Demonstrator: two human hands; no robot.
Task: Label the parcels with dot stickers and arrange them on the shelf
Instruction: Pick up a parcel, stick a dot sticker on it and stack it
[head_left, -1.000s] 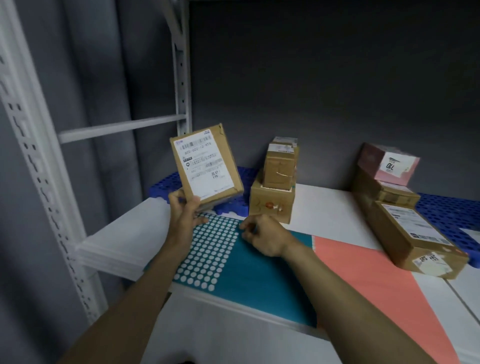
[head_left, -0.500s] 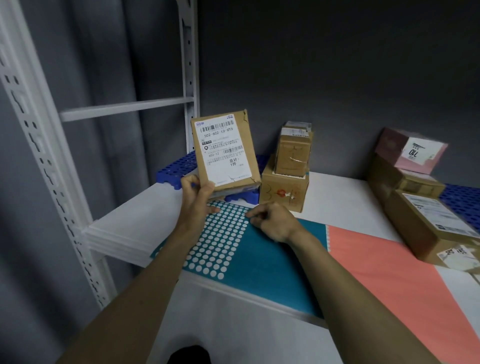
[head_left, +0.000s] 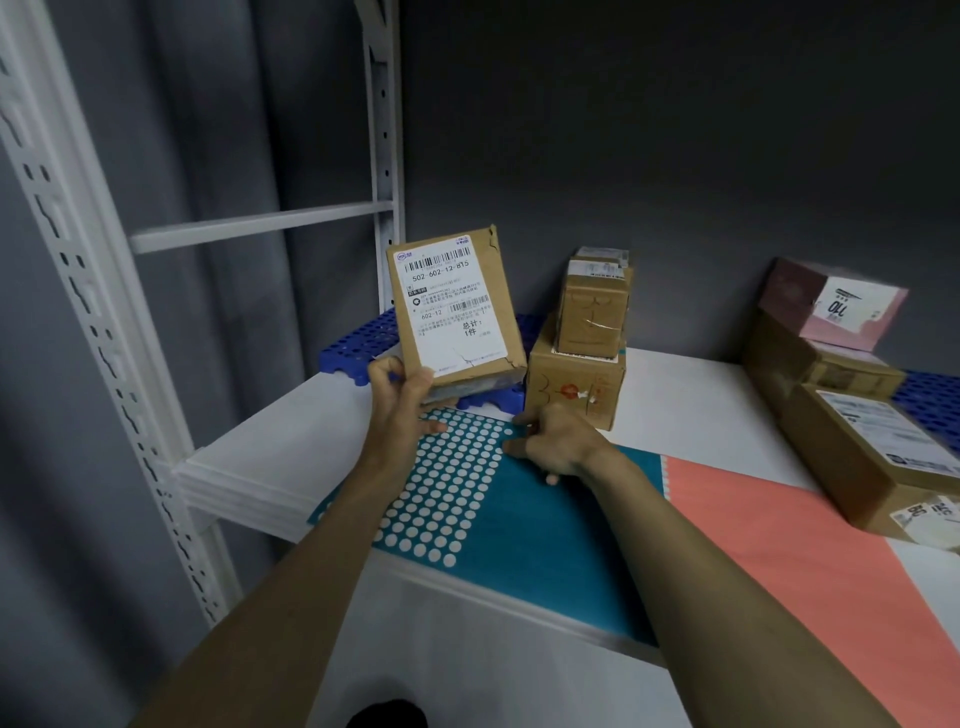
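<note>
My left hand (head_left: 402, 400) grips the lower corner of a flat brown parcel (head_left: 454, 306), held upright above the shelf with its white shipping label facing me. A teal dot-sticker sheet (head_left: 524, 499) lies on the white shelf board (head_left: 270, 447); its left part shows rows of white dots where stickers have been peeled off. My right hand (head_left: 553, 441) rests on the sheet's far edge with its fingers curled down at the dots; whether it pinches a sticker cannot be seen.
A salmon sticker sheet (head_left: 779, 545) lies right of the teal one. Two stacked brown boxes (head_left: 584, 358) stand behind my right hand. At the right are a long brown box (head_left: 872, 462), another box (head_left: 810, 364) and a pink box (head_left: 836, 306) on top. Blue plastic grids (head_left: 358, 338) line the back. White rack posts (head_left: 384, 156) stand left.
The view has shifted so everything sits further right in frame. My left hand has turned the parcel more upright. My right hand stays at the teal sheet's far edge.
</note>
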